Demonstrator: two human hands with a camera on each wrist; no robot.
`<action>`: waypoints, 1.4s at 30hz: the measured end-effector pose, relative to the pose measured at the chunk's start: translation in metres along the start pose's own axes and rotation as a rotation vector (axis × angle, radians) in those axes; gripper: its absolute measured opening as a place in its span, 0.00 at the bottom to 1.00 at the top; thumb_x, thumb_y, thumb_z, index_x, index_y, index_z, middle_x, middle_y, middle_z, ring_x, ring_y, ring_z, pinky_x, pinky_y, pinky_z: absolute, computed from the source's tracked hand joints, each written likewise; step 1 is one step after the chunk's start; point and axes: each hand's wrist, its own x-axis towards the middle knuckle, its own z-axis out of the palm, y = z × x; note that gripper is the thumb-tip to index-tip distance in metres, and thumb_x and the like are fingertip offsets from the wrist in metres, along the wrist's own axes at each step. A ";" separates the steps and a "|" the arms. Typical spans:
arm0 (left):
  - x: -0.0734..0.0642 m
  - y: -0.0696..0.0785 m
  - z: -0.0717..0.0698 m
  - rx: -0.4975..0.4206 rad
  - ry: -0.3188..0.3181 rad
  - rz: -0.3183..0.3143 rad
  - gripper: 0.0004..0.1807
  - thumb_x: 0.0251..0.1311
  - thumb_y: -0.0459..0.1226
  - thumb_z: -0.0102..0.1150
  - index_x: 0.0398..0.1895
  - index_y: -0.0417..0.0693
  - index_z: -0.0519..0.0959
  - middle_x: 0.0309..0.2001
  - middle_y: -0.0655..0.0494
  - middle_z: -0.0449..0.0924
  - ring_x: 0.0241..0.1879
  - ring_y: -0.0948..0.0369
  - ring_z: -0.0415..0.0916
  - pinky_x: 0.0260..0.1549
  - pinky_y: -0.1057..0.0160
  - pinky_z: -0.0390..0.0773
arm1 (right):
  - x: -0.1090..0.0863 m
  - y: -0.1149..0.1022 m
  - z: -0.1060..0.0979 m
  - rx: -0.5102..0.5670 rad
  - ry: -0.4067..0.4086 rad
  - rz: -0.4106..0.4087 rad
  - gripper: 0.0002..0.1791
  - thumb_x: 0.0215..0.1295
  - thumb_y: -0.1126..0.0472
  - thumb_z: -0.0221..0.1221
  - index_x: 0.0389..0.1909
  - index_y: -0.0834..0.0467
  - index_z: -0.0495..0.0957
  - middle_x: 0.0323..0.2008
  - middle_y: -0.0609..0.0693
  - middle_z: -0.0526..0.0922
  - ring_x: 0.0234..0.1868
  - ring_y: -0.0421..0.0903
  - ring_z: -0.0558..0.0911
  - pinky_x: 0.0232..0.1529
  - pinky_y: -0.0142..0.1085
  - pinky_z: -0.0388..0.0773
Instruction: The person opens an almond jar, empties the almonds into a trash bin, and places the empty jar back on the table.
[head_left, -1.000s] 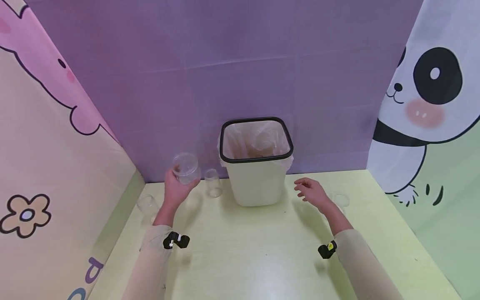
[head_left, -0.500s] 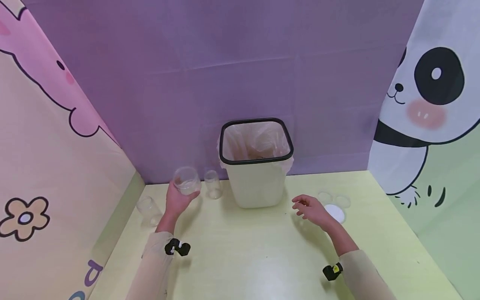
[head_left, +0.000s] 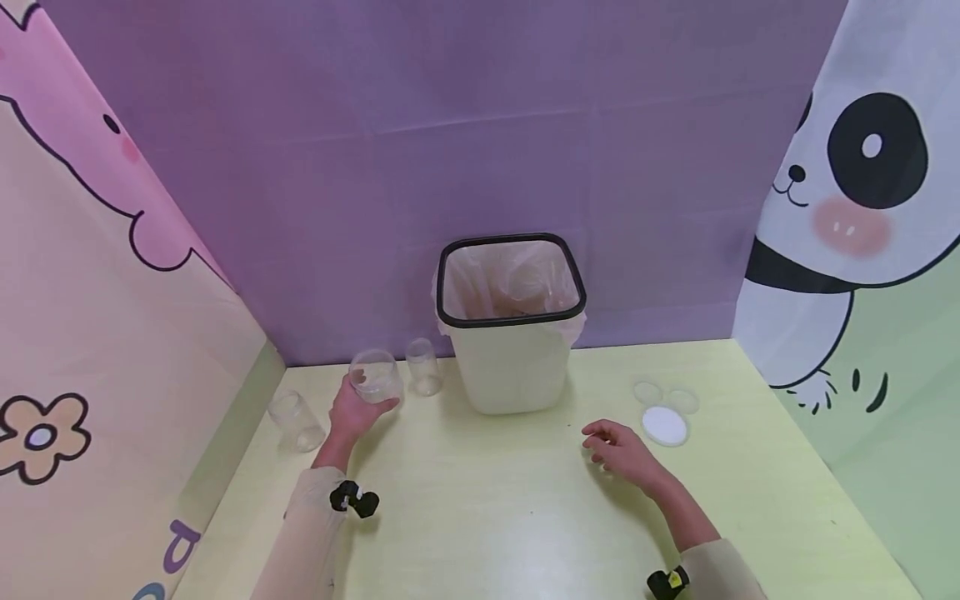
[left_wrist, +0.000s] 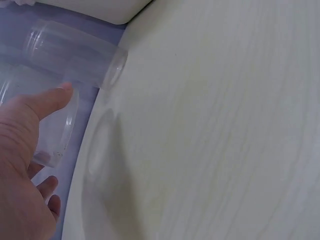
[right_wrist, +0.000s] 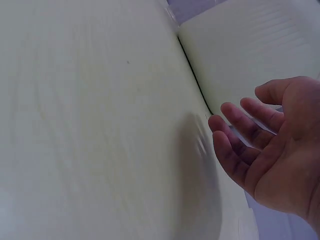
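Note:
My left hand (head_left: 358, 412) grips a wide clear plastic jar (head_left: 378, 379), thumb on one side and fingers curled round the other. The jar is upright and low over the table; in the left wrist view its base (left_wrist: 59, 145) appears slightly off the surface, beside its shadow. Just right of it stands a narrower clear jar (head_left: 424, 371), and another clear jar (head_left: 298, 423) stands to the left of my left wrist. My right hand (head_left: 622, 454) hovers over the table with loosely bent fingers (right_wrist: 235, 120) and holds nothing.
A white bin (head_left: 513, 371) with a black rim and a plastic liner stands against the purple backdrop (head_left: 480, 125). On the right of the table (head_left: 480, 517) lie a white round lid (head_left: 665, 426) and two clear lids (head_left: 682, 402). Printed cloth walls close both sides.
My left hand has lowered the wide jar toward the table. My right hand has drawn back toward me, uncovering the lids behind it.

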 end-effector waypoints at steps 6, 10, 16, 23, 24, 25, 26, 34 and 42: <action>0.002 -0.010 0.008 0.054 -0.042 -0.008 0.52 0.45 0.51 0.74 0.68 0.40 0.56 0.64 0.39 0.66 0.62 0.39 0.63 0.55 0.35 0.57 | -0.012 -0.007 0.012 0.022 -0.054 0.000 0.16 0.70 0.62 0.54 0.53 0.68 0.73 0.42 0.60 0.80 0.37 0.53 0.80 0.35 0.41 0.79; 0.003 -0.016 0.013 0.065 -0.051 0.005 0.51 0.45 0.51 0.74 0.68 0.40 0.57 0.63 0.39 0.67 0.61 0.38 0.64 0.55 0.34 0.58 | -0.017 -0.013 0.019 0.023 -0.092 -0.014 0.18 0.70 0.60 0.54 0.54 0.68 0.73 0.43 0.61 0.80 0.39 0.55 0.80 0.37 0.44 0.79; 0.002 -0.021 0.016 0.069 -0.076 -0.013 0.51 0.45 0.52 0.73 0.68 0.40 0.58 0.63 0.37 0.67 0.62 0.39 0.63 0.57 0.34 0.56 | -0.023 -0.016 0.027 0.037 -0.118 0.002 0.17 0.70 0.60 0.55 0.54 0.67 0.73 0.44 0.59 0.79 0.39 0.54 0.79 0.37 0.44 0.79; 0.002 -0.026 0.015 0.096 -0.099 -0.029 0.52 0.46 0.53 0.72 0.68 0.39 0.56 0.63 0.35 0.66 0.61 0.38 0.63 0.57 0.35 0.55 | -0.029 -0.021 0.035 0.049 -0.158 0.009 0.18 0.71 0.58 0.56 0.55 0.65 0.73 0.45 0.59 0.79 0.41 0.55 0.79 0.40 0.45 0.78; 0.002 -0.026 0.015 0.097 -0.101 -0.030 0.52 0.46 0.53 0.72 0.69 0.39 0.56 0.63 0.35 0.66 0.61 0.38 0.63 0.57 0.35 0.55 | -0.030 -0.021 0.035 0.049 -0.161 0.007 0.18 0.71 0.58 0.55 0.55 0.65 0.73 0.45 0.59 0.79 0.41 0.55 0.79 0.39 0.45 0.78; 0.002 -0.027 0.014 0.101 -0.103 -0.030 0.53 0.46 0.54 0.72 0.69 0.38 0.56 0.63 0.34 0.66 0.61 0.38 0.63 0.57 0.35 0.55 | -0.031 -0.021 0.036 0.048 -0.164 0.007 0.18 0.71 0.58 0.55 0.55 0.65 0.73 0.44 0.59 0.79 0.41 0.54 0.78 0.39 0.45 0.78; 0.001 -0.027 0.014 0.102 -0.107 -0.035 0.53 0.46 0.54 0.72 0.69 0.38 0.56 0.63 0.34 0.66 0.61 0.38 0.63 0.57 0.35 0.54 | -0.032 -0.022 0.037 0.049 -0.167 0.007 0.17 0.71 0.59 0.55 0.54 0.65 0.73 0.44 0.59 0.79 0.40 0.54 0.78 0.39 0.45 0.78; -0.002 -0.027 0.014 0.106 -0.116 -0.054 0.55 0.46 0.53 0.72 0.70 0.36 0.53 0.64 0.32 0.64 0.62 0.38 0.61 0.58 0.35 0.53 | -0.038 -0.020 0.038 -0.008 -0.146 -0.036 0.15 0.71 0.61 0.55 0.53 0.66 0.74 0.41 0.58 0.80 0.37 0.52 0.78 0.35 0.41 0.78; -0.015 -0.025 0.015 0.129 -0.115 -0.021 0.58 0.43 0.52 0.74 0.70 0.33 0.52 0.63 0.31 0.64 0.62 0.36 0.61 0.56 0.34 0.58 | -0.037 -0.021 0.038 -0.162 0.118 -0.124 0.10 0.67 0.68 0.56 0.47 0.64 0.78 0.35 0.55 0.82 0.33 0.48 0.80 0.32 0.33 0.76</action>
